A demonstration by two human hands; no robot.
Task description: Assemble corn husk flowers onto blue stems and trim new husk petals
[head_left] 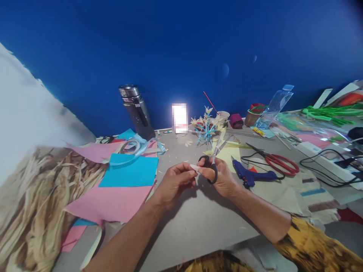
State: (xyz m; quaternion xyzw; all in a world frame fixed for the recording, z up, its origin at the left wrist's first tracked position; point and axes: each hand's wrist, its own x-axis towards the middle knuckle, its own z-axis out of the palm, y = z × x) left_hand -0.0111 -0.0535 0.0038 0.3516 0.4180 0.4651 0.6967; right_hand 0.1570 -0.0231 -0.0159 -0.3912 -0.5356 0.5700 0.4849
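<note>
Between my two hands is a small pale pointed strip (194, 167), like a cut petal; its material is too small to tell. My left hand (179, 182) pinches it with thumb and fingers. Scissors (214, 153) with black handles hang on the fingers of my right hand (222, 177), their blades pointing up and away, slightly apart. The right thumb and fingertips also meet the pale strip. Just beyond the scissors stands a bunch of cream handmade flowers (208, 126) with light-blue stems.
Right of my hands lie a blue glue gun (251, 175) and red-handled scissors (282, 164). At left are dried husk strips (42, 204), pink sheets (113, 206) and a blue sheet (130, 170). A dark flask (138, 113), a bright screen (180, 118) and a plastic bottle (276, 104) stand behind.
</note>
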